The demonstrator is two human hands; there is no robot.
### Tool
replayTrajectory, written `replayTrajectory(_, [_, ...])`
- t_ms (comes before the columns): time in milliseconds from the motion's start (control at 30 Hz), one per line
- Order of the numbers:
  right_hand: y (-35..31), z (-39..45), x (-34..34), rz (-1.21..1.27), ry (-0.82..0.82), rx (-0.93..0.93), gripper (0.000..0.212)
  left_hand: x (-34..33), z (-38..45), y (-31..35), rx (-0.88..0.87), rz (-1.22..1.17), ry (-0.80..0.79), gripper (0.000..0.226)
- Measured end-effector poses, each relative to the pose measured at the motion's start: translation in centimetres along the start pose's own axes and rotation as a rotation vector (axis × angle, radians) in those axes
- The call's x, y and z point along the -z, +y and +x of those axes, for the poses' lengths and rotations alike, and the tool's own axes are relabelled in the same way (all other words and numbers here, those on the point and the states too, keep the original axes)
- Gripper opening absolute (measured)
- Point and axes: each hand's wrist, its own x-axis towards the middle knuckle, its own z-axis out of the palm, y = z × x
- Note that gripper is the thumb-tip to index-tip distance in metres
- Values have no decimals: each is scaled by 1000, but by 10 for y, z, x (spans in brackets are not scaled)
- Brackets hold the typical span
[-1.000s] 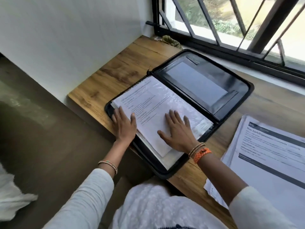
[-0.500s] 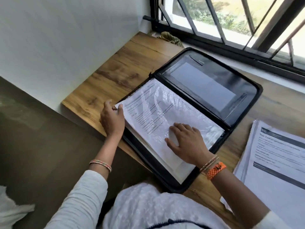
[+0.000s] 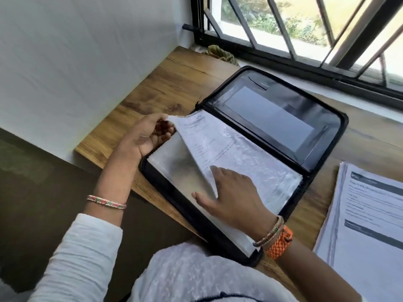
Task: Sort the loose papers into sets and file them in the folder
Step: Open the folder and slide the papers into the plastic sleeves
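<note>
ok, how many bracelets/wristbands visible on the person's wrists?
3. One beaded bangle on the left wrist; on the right wrist a thin beaded bracelet and beside it an orange woven band. The sleeves may hide more.

The left hand [image 3: 145,136] now lifts the top sleeve [image 3: 197,136] by its corner, baring the empty sleeve [image 3: 174,162] beneath its grip

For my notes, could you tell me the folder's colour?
Black folder, clearest in the head view.
</note>
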Motion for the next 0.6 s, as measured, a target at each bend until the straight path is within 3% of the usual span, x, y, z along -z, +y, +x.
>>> replayTrajectory(100, [1,3,36,-32,84,-114,8,-26,13,23,38,-349,-115,27])
replayTrajectory(133, [10,4,54,-59,126,-172,3,-35,19,29,55,-467,-135,27])
replayTrajectory(200, [36,9,98,-120,284,-293,8,-56,32,39,57,-656,-168,27])
replayTrajectory(267, [66,25,140,-152,456,-382,20,-81,45,50,-17,-634,-185,29])
replayTrajectory(367, [118,75,176,-240,588,-433,25,-121,70,56,-205,-243,-202,26])
replayTrajectory(467, [175,126,176,-245,524,-480,28,-156,99,31,-459,368,-194,17])
replayTrajectory(600, [234,160,142,-248,375,-521,27,-175,138,-53,-645,1475,-416,61])
